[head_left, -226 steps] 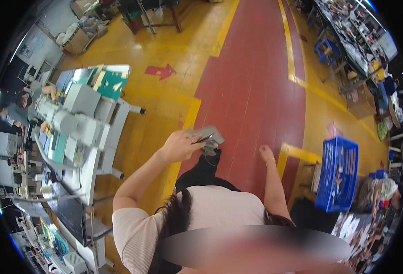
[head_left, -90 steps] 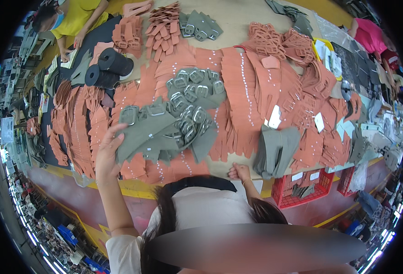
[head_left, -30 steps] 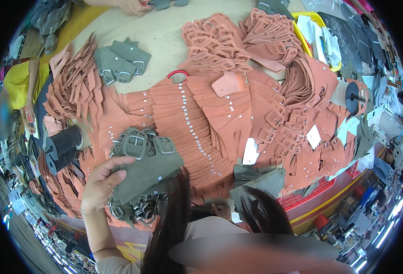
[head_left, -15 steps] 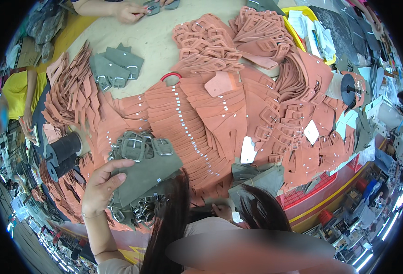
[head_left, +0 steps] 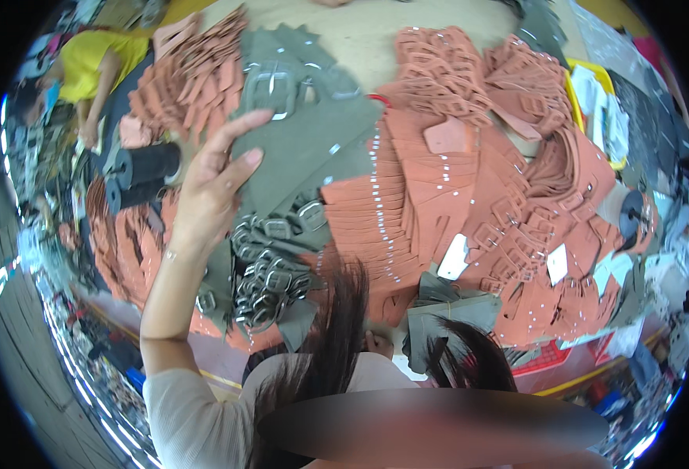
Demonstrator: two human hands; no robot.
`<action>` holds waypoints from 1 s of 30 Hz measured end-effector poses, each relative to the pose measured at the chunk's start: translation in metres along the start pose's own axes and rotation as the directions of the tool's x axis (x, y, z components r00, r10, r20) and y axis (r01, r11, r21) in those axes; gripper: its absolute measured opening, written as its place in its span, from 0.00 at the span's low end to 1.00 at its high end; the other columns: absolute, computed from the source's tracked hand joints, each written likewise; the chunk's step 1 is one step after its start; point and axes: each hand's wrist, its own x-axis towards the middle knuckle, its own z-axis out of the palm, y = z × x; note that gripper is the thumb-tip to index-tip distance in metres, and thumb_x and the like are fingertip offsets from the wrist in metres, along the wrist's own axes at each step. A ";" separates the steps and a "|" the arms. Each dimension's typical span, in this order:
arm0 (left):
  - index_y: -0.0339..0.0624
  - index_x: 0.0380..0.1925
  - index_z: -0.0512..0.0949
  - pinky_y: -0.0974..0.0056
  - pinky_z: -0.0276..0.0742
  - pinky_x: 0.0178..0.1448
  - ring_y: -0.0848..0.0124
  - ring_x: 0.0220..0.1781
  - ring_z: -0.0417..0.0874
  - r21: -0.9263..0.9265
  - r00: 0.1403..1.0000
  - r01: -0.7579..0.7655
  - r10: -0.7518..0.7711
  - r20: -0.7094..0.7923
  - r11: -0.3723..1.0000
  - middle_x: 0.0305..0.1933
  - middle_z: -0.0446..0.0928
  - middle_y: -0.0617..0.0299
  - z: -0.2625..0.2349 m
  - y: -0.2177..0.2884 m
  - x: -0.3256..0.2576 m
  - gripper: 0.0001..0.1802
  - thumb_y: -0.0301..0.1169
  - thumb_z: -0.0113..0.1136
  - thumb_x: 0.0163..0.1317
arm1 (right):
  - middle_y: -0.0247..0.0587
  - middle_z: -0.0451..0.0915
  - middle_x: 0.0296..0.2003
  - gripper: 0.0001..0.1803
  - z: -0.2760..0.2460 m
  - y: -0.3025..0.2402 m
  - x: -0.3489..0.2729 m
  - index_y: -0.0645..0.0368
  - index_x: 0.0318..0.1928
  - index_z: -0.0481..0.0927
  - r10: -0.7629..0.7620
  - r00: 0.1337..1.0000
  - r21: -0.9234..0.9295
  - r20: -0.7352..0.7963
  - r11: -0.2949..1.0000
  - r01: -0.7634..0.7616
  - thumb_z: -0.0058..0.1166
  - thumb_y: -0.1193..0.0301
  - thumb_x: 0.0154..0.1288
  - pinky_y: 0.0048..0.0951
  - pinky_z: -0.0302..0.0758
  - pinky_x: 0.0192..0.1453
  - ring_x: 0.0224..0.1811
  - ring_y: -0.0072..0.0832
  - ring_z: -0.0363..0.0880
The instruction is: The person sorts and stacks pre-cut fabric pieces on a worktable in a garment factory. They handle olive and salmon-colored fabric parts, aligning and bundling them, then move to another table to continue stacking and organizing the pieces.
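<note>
left hand [head_left: 208,187] now raised, fingers spread on grey strap bundle [head_left: 298,148] | metal buckles | right hand [head_left: 376,344] grip unclear, mostly hidden

Two black rolls [head_left: 143,173] are counted at the table's left edge, one yellow tray [head_left: 575,86] at its right (strap pieces too many to count).

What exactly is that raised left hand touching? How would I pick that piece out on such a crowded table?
Start from the wide spread of terracotta-orange strap pieces covering the table. Left of it lies a bundle of grey-green straps with metal buckles, under the left hand. It is the one large grey-green patch among orange, beside two black rolls.
</note>
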 end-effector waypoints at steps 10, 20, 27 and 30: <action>0.33 0.60 0.68 0.68 0.70 0.61 0.72 0.56 0.76 -0.075 0.957 -0.272 0.278 0.087 0.959 0.56 0.74 0.54 -0.005 0.040 -0.038 0.22 0.24 0.52 0.66 | 0.40 0.82 0.21 0.27 0.014 0.015 0.005 0.65 0.30 0.84 -0.009 1.000 0.250 -0.012 0.968 0.011 0.46 0.53 0.70 0.26 0.75 0.33 0.24 0.24 0.81; 0.32 0.60 0.68 0.66 0.69 0.62 0.70 0.58 0.74 -0.074 0.942 -0.314 0.321 0.099 0.946 0.58 0.73 0.53 -0.007 0.047 -0.066 0.22 0.25 0.53 0.66 | 0.36 0.82 0.20 0.27 0.010 0.007 0.000 0.62 0.28 0.83 -0.122 0.990 0.119 -0.070 0.984 0.130 0.45 0.51 0.69 0.27 0.75 0.33 0.24 0.24 0.82; 0.32 0.60 0.68 0.64 0.65 0.66 0.68 0.62 0.71 -0.064 0.934 -0.339 0.344 0.099 0.939 0.60 0.71 0.52 -0.009 0.048 -0.072 0.23 0.24 0.54 0.65 | 0.36 0.82 0.20 0.26 0.010 0.003 0.000 0.62 0.28 0.83 -0.110 0.991 0.102 -0.074 0.988 0.117 0.45 0.53 0.70 0.26 0.75 0.32 0.24 0.24 0.82; 0.32 0.60 0.68 0.64 0.66 0.66 0.68 0.62 0.71 -0.066 0.932 -0.345 0.350 0.093 0.936 0.61 0.71 0.52 -0.008 0.048 -0.072 0.23 0.24 0.54 0.64 | 0.36 0.82 0.20 0.25 0.007 -0.005 -0.005 0.62 0.28 0.83 -0.097 0.993 0.124 -0.071 0.987 0.106 0.46 0.53 0.70 0.25 0.75 0.32 0.23 0.23 0.82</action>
